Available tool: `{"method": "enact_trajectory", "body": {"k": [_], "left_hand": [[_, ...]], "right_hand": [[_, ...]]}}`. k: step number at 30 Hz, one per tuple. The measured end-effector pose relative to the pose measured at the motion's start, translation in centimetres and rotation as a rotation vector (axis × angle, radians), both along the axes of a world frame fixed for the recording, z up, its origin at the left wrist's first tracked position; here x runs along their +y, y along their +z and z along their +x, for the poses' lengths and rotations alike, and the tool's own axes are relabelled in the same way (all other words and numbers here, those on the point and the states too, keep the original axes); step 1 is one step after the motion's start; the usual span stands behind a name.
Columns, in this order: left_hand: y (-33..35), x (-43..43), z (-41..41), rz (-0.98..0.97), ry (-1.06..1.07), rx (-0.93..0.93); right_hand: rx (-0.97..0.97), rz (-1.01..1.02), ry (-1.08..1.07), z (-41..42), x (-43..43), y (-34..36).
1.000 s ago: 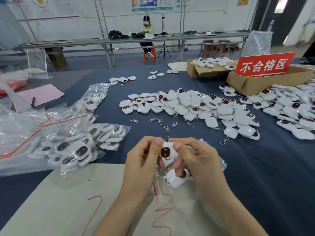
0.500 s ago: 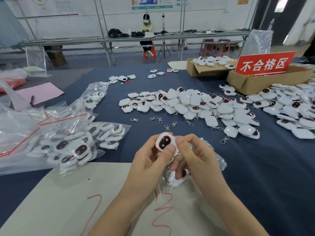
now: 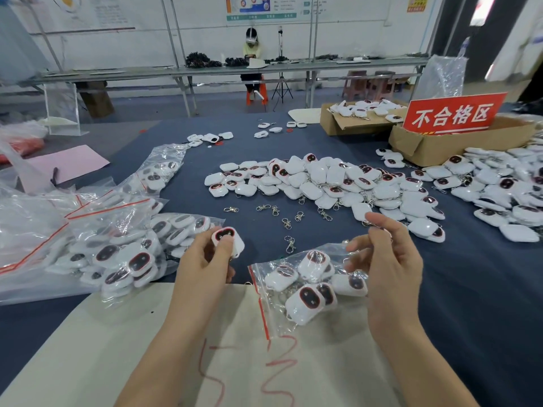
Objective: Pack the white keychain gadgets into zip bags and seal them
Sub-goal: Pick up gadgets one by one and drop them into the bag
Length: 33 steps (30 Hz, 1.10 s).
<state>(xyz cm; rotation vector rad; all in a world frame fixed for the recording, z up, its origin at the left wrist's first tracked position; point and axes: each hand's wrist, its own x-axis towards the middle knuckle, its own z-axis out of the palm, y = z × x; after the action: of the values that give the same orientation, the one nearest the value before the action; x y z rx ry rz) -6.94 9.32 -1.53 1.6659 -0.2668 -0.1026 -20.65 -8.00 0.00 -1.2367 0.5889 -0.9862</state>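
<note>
While the left hand (image 3: 202,268) pinches one white gadget (image 3: 227,240) just left of the zip bag (image 3: 271,315), the right hand (image 3: 385,268) hovers relaxed and empty over its right end. Bag looks unsealed on the table (image 3: 470,289), so any nudge could spill it.

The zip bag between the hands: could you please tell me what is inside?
Several white gadgets with dark faces lie in the bag; they overlap, so any beneath are hidden.
</note>
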Motion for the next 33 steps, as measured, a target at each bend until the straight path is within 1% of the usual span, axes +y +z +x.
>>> {"method": "enact_trajectory", "body": {"k": [4, 7, 11, 16, 25, 27, 29, 31, 33], "left_hand": [[0.0, 0.4, 0.2, 0.239, -0.020, -0.107], [-0.4, 0.5, 0.1, 0.318, -0.020, -0.140], [-0.3, 0.4, 0.1, 0.294, 0.011, -0.120], [-0.4, 0.1, 0.1, 0.176, 0.014, -0.109], [-0.1, 0.3, 0.6, 0.113, 0.000, 0.052], [-0.2, 0.4, 0.7, 0.100, -0.012, 0.086], [-0.1, 0.5, 0.6, 0.068, -0.017, 0.122], [-0.2, 0.6, 0.5, 0.082, -0.026, 0.113], [-0.1, 0.9, 0.4, 0.140, -0.048, 0.087]], "right_hand": [[-0.017, 0.028, -0.071, -0.2, -0.5, 0.0], [-0.035, 0.033, -0.128, -0.3, -0.7, 0.1], [-0.041, 0.038, -0.160, -0.4, -0.9, 0.2], [-0.021, 0.032, -0.160, -0.4, -1.0, 0.1], [-0.035, 0.015, -0.180, -0.4, -0.7, 0.3], [-0.040, -0.045, -0.171, -0.4, -0.3, 0.3], [-0.014, -0.168, -0.122, -0.3, 0.4, -0.1], [0.093, -0.395, -0.032, -0.1, 1.5, -0.6], [0.222, -0.741, 0.087, 0.4, 2.8, -1.5]]}}
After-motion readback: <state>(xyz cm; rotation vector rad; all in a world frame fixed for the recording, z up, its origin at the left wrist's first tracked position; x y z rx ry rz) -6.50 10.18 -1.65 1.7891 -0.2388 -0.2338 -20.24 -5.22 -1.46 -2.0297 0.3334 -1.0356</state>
